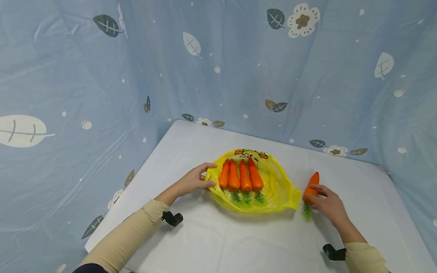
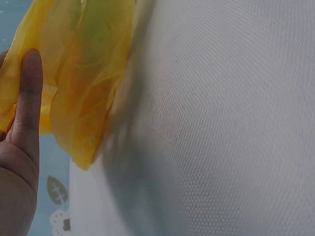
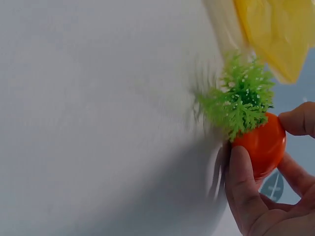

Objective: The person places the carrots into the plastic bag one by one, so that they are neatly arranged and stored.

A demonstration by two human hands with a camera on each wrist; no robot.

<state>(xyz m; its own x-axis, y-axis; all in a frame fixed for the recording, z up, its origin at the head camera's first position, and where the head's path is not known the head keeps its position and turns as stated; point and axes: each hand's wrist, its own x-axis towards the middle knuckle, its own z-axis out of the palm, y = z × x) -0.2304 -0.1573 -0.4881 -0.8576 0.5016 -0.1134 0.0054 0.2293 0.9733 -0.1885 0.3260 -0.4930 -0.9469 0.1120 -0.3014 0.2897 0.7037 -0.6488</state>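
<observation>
My left hand [image 1: 194,179] holds the left rim of a yellow plastic bag [image 1: 215,197], the film between thumb and fingers. The bag lies spread wide with its mouth gaping. Several orange carrots [image 1: 234,177] lie side by side in it, tips toward the back and green tops toward me. To the right of the bag, my right hand [image 1: 328,204] grips another carrot [image 3: 266,142] round its thick end. This carrot's feathery green top [image 3: 241,96] points toward me, close over the table. In the left wrist view, the bag's orange contents show blurred through the film.
A white cloth-covered table [image 1: 259,242] bears everything. Blue curtains [image 1: 239,76] with leaf and flower prints hang behind it and at both sides. Black curved devices jut from the left wrist [image 1: 173,218] and the right wrist [image 1: 332,253].
</observation>
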